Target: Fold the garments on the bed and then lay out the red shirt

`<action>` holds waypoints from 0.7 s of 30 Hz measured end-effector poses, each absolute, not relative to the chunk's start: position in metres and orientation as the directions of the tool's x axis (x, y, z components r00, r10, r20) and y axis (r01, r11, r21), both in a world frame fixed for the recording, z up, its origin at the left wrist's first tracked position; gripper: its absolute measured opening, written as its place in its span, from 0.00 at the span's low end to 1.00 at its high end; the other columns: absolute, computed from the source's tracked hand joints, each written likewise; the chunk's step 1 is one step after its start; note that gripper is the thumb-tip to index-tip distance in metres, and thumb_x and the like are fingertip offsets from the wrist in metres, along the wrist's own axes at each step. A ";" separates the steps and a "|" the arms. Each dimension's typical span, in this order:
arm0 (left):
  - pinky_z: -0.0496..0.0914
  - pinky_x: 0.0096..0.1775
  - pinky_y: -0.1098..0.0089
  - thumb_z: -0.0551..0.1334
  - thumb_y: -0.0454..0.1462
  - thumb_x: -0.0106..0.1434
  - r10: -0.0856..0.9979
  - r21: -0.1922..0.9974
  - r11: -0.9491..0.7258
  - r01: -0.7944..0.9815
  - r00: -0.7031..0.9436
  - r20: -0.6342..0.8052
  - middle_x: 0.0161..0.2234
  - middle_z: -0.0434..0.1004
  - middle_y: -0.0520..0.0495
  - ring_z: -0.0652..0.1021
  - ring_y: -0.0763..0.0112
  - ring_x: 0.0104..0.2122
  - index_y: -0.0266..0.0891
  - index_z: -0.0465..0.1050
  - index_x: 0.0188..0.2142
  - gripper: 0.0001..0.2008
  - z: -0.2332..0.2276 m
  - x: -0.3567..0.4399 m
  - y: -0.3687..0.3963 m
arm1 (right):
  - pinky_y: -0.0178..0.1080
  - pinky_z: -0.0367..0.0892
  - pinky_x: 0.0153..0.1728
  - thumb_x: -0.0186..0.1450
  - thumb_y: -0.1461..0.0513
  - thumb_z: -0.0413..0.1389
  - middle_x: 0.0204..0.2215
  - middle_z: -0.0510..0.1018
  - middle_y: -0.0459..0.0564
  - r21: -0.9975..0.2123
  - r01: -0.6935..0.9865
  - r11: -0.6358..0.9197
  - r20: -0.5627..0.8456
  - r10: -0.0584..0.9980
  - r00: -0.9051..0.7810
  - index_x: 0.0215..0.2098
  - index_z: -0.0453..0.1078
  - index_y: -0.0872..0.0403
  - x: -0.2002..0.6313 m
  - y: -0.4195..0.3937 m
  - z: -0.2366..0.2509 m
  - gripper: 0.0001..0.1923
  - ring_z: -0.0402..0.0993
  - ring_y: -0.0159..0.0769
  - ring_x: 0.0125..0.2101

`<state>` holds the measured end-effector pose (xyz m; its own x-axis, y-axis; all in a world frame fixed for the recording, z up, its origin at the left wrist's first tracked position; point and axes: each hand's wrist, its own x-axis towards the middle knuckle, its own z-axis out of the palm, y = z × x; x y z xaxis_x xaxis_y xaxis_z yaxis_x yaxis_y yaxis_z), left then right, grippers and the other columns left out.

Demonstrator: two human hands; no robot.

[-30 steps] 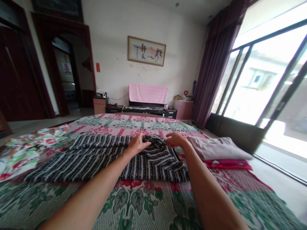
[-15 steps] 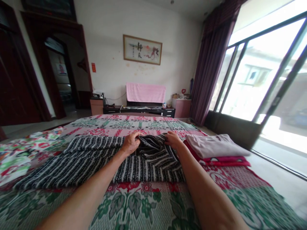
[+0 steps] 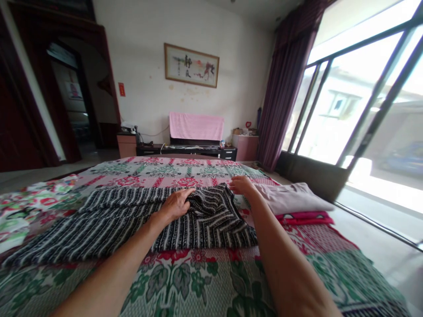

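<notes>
While the striped cloth (image 3: 139, 220) lies spread on the bed (image 3: 198, 281), the left hand (image 3: 175, 204) rests flat on it, fingers loose. The right hand (image 3: 243, 185), open, touches its far corner beside the folded pile (image 3: 294, 200). Smoothing slowly from the middle outward should work best.

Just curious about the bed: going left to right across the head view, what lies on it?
Floral cloth → black-and-white striped garment → left hand → right hand → folded pale garment on a pink one.
</notes>
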<state>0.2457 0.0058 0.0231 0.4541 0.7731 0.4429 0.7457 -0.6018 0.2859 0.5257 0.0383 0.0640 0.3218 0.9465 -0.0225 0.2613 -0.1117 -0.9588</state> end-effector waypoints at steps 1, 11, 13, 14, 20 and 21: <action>0.63 0.58 0.64 0.55 0.28 0.54 0.756 0.272 -0.619 0.736 0.464 0.462 0.58 0.69 0.45 0.70 0.64 0.56 0.41 0.65 0.59 0.32 0.023 0.247 0.005 | 0.31 0.68 0.23 0.56 0.70 0.55 0.29 0.77 0.51 -0.954 0.277 -0.116 -0.028 0.953 0.302 0.42 0.70 0.57 0.522 0.037 0.064 0.15 0.73 0.31 0.24; 0.67 0.53 0.66 0.52 0.28 0.58 0.724 0.231 -0.668 0.708 0.544 0.425 0.45 0.78 0.46 0.76 0.66 0.47 0.40 0.78 0.38 0.17 0.024 0.256 0.001 | 0.30 0.67 0.26 0.55 0.67 0.51 0.25 0.75 0.46 -0.876 0.482 -0.031 0.008 0.997 0.079 0.33 0.74 0.53 0.505 0.040 0.038 0.12 0.72 0.32 0.28; 0.68 0.51 0.67 0.52 0.28 0.57 0.753 0.287 -0.635 0.717 0.491 0.438 0.42 0.80 0.47 0.77 0.67 0.44 0.40 0.78 0.38 0.17 0.028 0.255 0.002 | 0.29 0.67 0.26 0.55 0.67 0.50 0.24 0.75 0.45 -0.872 0.489 -0.023 0.023 0.996 0.088 0.32 0.74 0.54 0.505 0.041 0.037 0.12 0.71 0.31 0.27; 0.69 0.50 0.68 0.53 0.29 0.57 0.769 0.317 -0.615 0.722 0.459 0.446 0.40 0.80 0.48 0.78 0.67 0.43 0.40 0.78 0.38 0.16 0.030 0.255 0.003 | 0.29 0.66 0.26 0.56 0.68 0.50 0.24 0.75 0.45 -0.872 0.490 -0.015 0.034 0.995 0.092 0.32 0.74 0.54 0.504 0.042 0.037 0.12 0.71 0.30 0.26; 0.69 0.47 0.70 0.54 0.30 0.55 0.810 0.364 -0.555 0.748 0.387 0.440 0.37 0.81 0.49 0.78 0.67 0.39 0.40 0.78 0.37 0.16 0.037 0.253 -0.001 | 0.29 0.65 0.22 0.58 0.65 0.54 0.18 0.73 0.45 -0.784 0.608 -0.123 0.016 0.976 0.218 0.26 0.72 0.56 0.509 0.046 0.041 0.06 0.68 0.27 0.19; 0.70 0.47 0.69 0.54 0.30 0.55 0.806 0.334 -0.566 0.754 0.421 0.417 0.37 0.81 0.48 0.78 0.66 0.39 0.40 0.79 0.36 0.16 0.035 0.253 -0.002 | 0.30 0.64 0.21 0.58 0.65 0.55 0.16 0.72 0.45 -0.769 0.620 -0.153 0.000 0.971 0.240 0.24 0.71 0.56 0.512 0.047 0.040 0.06 0.67 0.28 0.17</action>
